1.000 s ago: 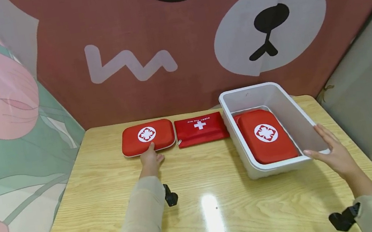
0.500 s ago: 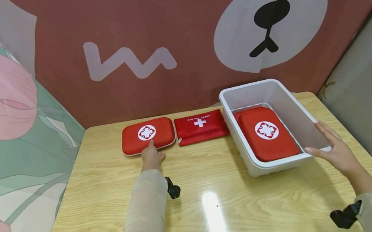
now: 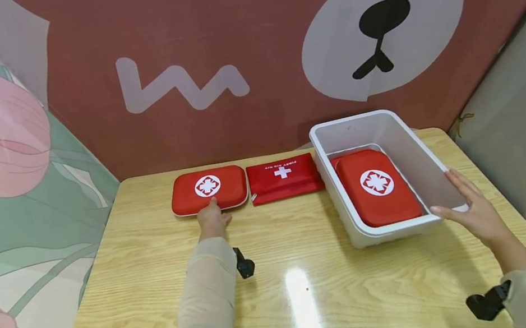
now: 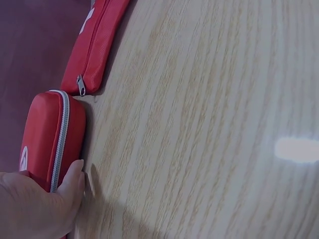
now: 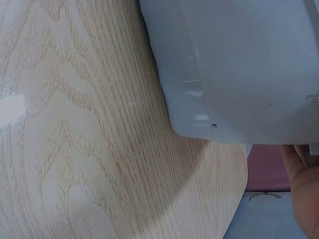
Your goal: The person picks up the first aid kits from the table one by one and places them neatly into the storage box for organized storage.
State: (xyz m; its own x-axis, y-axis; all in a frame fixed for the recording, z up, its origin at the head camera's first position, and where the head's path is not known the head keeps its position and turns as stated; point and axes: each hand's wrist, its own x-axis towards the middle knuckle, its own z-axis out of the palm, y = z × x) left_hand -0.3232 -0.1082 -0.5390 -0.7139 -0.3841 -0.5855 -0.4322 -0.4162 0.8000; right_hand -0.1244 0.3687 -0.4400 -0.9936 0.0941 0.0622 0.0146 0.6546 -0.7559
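A red hard zip case (image 3: 225, 184) with a white round emblem lies flat at the table's back left. My left hand (image 3: 211, 221) holds its front edge, one digit on the top; in the left wrist view, another digit lies against the front side by the silver zipper. Just right of it is a flat red first aid pouch (image 3: 272, 188) with a white cross. A white plastic bin (image 3: 390, 231) stands at the right, with another red hard case (image 3: 384, 208) inside. My right hand (image 3: 480, 219) grips the bin's front right corner, thumb on the front rim, fingers along the right side.
The wooden table (image 3: 273, 298) reaches back to a brown wall cloth (image 3: 276, 116) with an animal-face print. Something else red shows at the left edge under the case in the bin. Patterned cloth hangs on both sides.
The head view has tilted slightly, so everything sits a little higher in it. Both hands stay at the case and the bin, which have not visibly moved on the table.
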